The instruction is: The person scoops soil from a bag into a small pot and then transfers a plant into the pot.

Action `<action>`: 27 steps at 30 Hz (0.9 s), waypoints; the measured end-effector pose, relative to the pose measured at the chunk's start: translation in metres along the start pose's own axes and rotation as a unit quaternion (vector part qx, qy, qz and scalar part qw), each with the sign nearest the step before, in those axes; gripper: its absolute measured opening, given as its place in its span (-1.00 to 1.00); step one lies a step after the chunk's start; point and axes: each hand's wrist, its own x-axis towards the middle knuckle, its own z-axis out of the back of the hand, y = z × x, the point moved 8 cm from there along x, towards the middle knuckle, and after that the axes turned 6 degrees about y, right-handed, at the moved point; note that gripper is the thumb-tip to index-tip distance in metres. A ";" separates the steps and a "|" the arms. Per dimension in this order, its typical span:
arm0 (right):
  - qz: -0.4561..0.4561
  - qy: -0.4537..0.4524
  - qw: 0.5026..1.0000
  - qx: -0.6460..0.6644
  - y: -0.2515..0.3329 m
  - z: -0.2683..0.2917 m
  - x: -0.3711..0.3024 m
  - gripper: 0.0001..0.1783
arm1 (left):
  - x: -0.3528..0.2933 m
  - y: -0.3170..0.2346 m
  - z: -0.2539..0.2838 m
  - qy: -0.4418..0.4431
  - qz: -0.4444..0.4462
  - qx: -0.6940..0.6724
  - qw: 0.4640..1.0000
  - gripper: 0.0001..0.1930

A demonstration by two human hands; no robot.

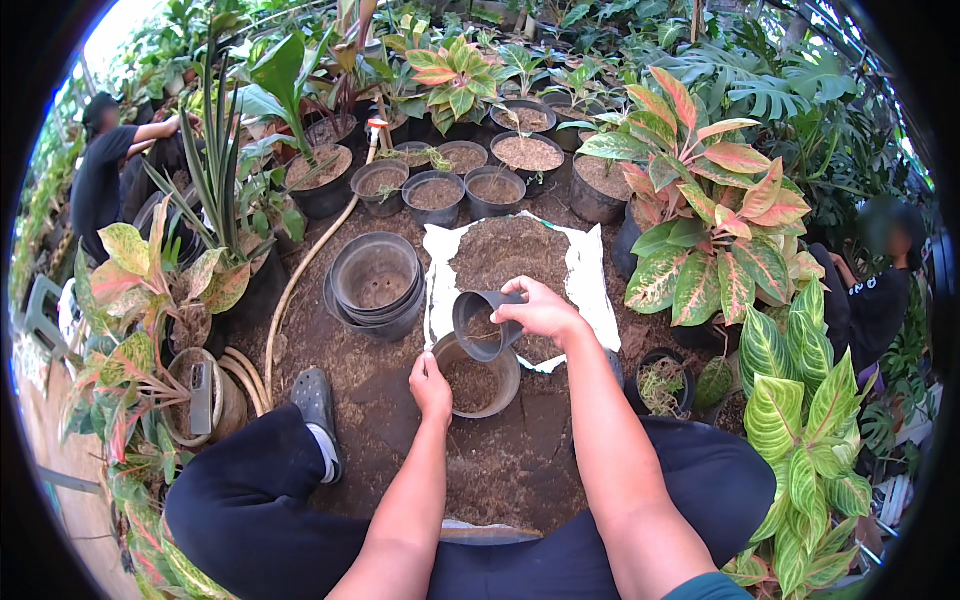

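My right hand (540, 310) pinches the rim of a small black plastic pot (487, 345), its mouth tilted toward me and a little soil showing inside. Below it, partly covered, a wider black pot (508, 392) stands on the ground with brown soil in it. At that wider pot's left rim, my left hand (430, 388) is closed with the fingers curled on the edge. Just beyond both pots lies an opened white sack (592, 290) bearing a heap of loose brown soil mix (505, 250).
Stacked empty black pots (375, 275) stand left of the sack. Soil-filled pots (435, 195) line up behind it. A beige hose (300, 270) curves along the left. Pink-green leafy plants (720, 200) crowd the right. One person (105, 170) sits far left, another (880, 300) far right.
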 end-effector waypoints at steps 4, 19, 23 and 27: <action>-0.006 -0.014 1.000 -0.024 -0.007 -0.002 0.006 -0.26 | -0.001 -0.003 -0.002 0.010 -0.003 -0.013 1.000 -0.61; -0.022 -0.068 0.986 -0.151 -0.018 -0.010 0.018 -0.11 | 0.003 0.003 -0.002 0.001 -0.003 -0.017 1.000 -0.62; -0.026 -0.043 0.992 -0.114 -0.033 -0.008 0.023 -0.09 | 0.001 -0.002 -0.006 0.013 0.001 -0.012 1.000 -0.61; -0.005 -0.069 0.989 -0.128 -0.023 -0.010 0.019 -0.14 | 0.002 0.001 -0.003 0.015 0.004 -0.015 1.000 -0.62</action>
